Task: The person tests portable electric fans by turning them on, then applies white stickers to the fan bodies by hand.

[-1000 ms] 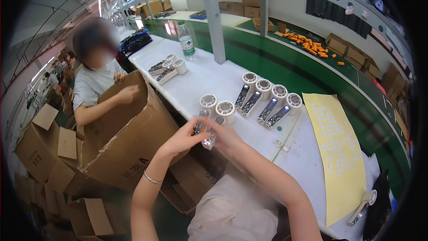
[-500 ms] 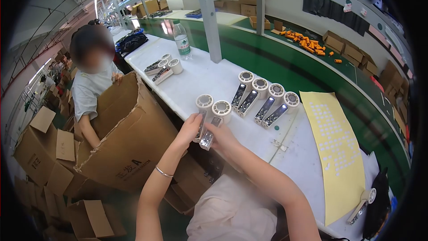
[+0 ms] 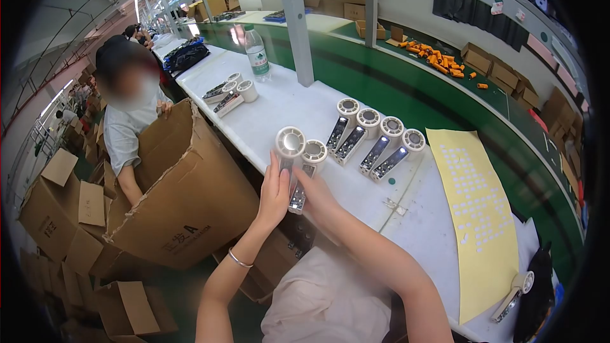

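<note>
Two white units shaped like handheld fans are between my hands at the table's near edge. My left hand (image 3: 273,197) has its fingers along the handle of the left fan (image 3: 290,143), whose round head faces up with a smooth disc. My right hand (image 3: 318,195) grips the right fan (image 3: 314,151), with its thumb reaching toward the left one. The right fan's handle shows an uncovered circuit board. Beyond them stands a row of several similar fans (image 3: 369,118), boards showing in their handles. A smaller group of fans (image 3: 246,91) lies farther left.
A large cardboard box (image 3: 190,197) adjoins the table on the left, with a person (image 3: 124,127) reaching into it. A water bottle (image 3: 257,57) stands by a metal post (image 3: 294,25). On the right are a yellow sheet of white stickers (image 3: 476,216) and another fan (image 3: 522,282).
The left fan has been raised and turned, so its smooth disc faces me and its board no longer shows. My left hand has shifted up along its handle, fingers straighter.
</note>
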{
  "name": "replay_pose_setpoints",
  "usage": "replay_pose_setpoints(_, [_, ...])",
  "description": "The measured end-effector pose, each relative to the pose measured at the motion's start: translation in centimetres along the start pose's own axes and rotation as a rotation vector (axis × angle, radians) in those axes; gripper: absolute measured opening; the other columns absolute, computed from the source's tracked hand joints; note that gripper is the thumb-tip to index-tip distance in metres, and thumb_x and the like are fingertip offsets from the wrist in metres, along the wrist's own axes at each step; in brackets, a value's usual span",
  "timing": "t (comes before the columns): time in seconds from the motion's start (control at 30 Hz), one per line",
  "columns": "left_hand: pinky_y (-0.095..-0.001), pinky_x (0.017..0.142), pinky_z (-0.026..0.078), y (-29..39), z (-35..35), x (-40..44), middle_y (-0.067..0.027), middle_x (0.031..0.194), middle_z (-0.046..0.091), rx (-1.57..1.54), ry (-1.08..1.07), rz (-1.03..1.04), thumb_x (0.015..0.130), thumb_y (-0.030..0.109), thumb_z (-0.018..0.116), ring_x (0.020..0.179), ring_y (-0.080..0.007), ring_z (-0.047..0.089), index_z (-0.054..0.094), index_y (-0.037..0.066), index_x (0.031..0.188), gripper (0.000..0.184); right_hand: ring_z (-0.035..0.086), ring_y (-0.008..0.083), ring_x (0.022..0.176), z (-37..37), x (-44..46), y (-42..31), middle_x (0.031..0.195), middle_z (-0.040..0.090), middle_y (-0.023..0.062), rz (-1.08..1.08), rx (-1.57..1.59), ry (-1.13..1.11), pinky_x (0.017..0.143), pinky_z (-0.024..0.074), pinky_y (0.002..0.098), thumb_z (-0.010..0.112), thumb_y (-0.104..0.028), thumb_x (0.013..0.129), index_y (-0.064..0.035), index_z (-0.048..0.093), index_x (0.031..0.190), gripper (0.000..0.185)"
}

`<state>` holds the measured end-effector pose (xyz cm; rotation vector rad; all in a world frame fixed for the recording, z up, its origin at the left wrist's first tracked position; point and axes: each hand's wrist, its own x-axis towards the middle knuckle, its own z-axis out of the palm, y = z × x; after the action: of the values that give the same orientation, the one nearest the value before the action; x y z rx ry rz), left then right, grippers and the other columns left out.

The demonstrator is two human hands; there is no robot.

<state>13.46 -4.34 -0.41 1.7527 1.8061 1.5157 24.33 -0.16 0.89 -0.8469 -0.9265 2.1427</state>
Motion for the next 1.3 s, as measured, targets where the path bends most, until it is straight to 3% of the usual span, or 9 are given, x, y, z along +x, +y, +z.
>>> replay_pose_setpoints(0.03, [-0.0303,0.085,0.039,0.7,0.0,0.0,-0.0204,0.113,0.046,-0.013,0.001,0.0,0.093,0.02,0.034,0.1,-0.0267,0.05,0.016,-0.002,0.137,0.052,0.057,0.0083,0.064,0.0,-0.1,0.1,0.079,0.056,0.0002,-0.012,0.031,-0.013,0.05,0.0474,0.0244,0.053,-0.031,0.087,-0.006,0.05,0.104,0.031])
replay_pose_setpoints(0.07, [-0.0295,0.078,0.039,0.9,0.0,0.1,-0.0149,0.097,0.048,0.008,0.013,0.018,0.093,0.019,0.035,0.084,-0.0218,0.048,0.015,-0.001,0.137,0.053,0.056,0.0082,0.064,0.0,-0.1,0.1,0.079,0.056,0.0,-0.026,0.061,-0.026,0.051,0.0469,0.024,0.053,-0.032,0.087,-0.006,0.05,0.104,0.031])
replay_pose_setpoints(0.17, [-0.0289,0.072,0.039,1.1,0.5,0.2,-0.012,0.089,0.045,0.003,0.049,0.054,0.093,0.018,0.036,0.075,-0.0181,0.045,0.017,0.0,0.137,0.052,0.054,0.0078,0.066,-0.2,0.1,0.3,0.079,0.055,-0.0004,-0.062,0.12,-0.038,0.053,0.0457,0.0237,0.053,-0.032,0.087,-0.0061,0.049,0.106,0.032])
replay_pose_setpoints(0.47, [-0.0274,0.063,0.04,1.7,0.5,0.4,-0.0096,0.081,0.046,0.001,0.075,0.034,0.09,0.014,0.041,0.066,-0.0158,0.045,0.028,0.002,0.135,0.048,0.051,0.0067,0.066,0.0,-0.2,0.4,0.077,0.052,-0.0011,-0.115,0.163,-0.012,0.056,0.0445,0.0235,0.052,-0.028,0.089,-0.0061,0.048,0.105,0.028])
replay_pose_setpoints(0.87, [-0.0263,0.065,0.041,1.3,0.4,0.3,-0.0086,0.09,0.05,-0.017,0.082,0.054,0.091,0.015,0.041,0.07,-0.0129,0.047,0.024,0.001,0.136,0.05,0.051,0.0071,0.062,-0.2,0.2,0.5,0.074,0.052,-0.0001,-0.093,0.136,-0.008,0.052,0.0442,0.0242,0.054,-0.03,0.087,-0.006,0.051,0.101,0.028])
replay_pose_setpoints(1.0, [-0.0249,0.064,0.043,2.3,-0.1,0.1,-0.0072,0.093,0.05,-0.2,0.05,-0.198,0.092,0.02,0.04,0.074,-0.0111,0.049,0.017,0.0,0.137,0.054,0.051,0.0083,0.063,-0.2,0.0,0.2,0.077,0.052,0.001,-0.056,0.112,-0.029,0.052,0.0454,0.0246,0.054,-0.033,0.086,-0.0071,0.051,0.103,0.031])
replay_pose_setpoints(1.1, [-0.0249,0.063,0.044,0.9,-0.2,0.2,-0.0081,0.093,0.05,-0.129,-0.007,-0.032,0.093,0.021,0.039,0.072,-0.0116,0.05,0.02,-0.002,0.135,0.052,0.052,0.0091,0.064,-0.3,0.0,0.0,0.079,0.052,0.0018,0.01,0.145,0.0,0.053,0.046,0.0247,0.053,-0.036,0.086,-0.0075,0.05,0.105,0.035])
replay_pose_setpoints(1.2, [-0.0256,0.065,0.044,1.4,-0.4,0.2,-0.0085,0.092,0.049,-0.156,-0.051,-0.05,0.093,0.022,0.038,0.072,-0.0118,0.049,0.021,-0.003,0.134,0.052,0.052,0.0097,0.064,0.1,-0.4,-0.2,0.081,0.053,0.0029,-0.057,0.17,-0.005,0.053,0.046,0.0247,0.052,-0.039,0.086,-0.0071,0.048,0.107,0.038])
replay_pose_setpoints(1.3, [-0.0304,0.078,0.043,2.1,-0.6,0.1,-0.014,0.103,0.05,-0.142,-0.093,-0.1,0.093,0.021,0.037,0.085,-0.0191,0.052,0.02,-0.005,0.134,0.051,0.053,0.01,0.066,-0.3,0.0,0.1,0.084,0.053,0.0033,-0.039,0.161,-0.009,0.054,0.0463,0.0245,0.053,-0.038,0.086,-0.0063,0.047,0.11,0.04])
